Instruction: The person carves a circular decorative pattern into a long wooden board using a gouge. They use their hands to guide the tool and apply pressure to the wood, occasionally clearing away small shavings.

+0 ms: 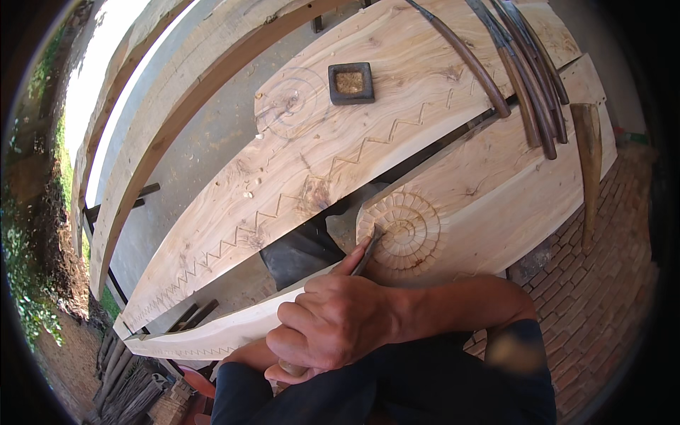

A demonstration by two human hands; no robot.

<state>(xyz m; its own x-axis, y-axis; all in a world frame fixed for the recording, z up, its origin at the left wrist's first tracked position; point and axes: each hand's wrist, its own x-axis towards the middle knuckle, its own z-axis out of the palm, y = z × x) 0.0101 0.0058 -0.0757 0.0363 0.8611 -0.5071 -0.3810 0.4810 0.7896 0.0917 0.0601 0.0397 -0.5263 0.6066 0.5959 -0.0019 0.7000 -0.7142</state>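
Observation:
My right hand [336,322] is closed in a fist round a carving gouge [368,248]; the rounded butt of its handle shows below the fist. The dark blade slants up and to the right, its tip on the left part of a round carving [404,234] of ringed, scalloped cuts. This carving lies near the end of a pale wooden plank [496,191]. A fingertip rests along the blade; whose hand it belongs to is unclear. From the lower left my left forearm [248,354] reaches behind the right hand, which hides most of my left hand.
Beyond a dark gap, a second plank [234,191] bears a carved zigzag, pencilled circles and wood chips. On it stands a dark square dish [350,64]. Several wooden-handled carving tools [528,92] lie across both planks at upper right, beside a wooden club [588,163]. Curved timbers [170,92] stand at left.

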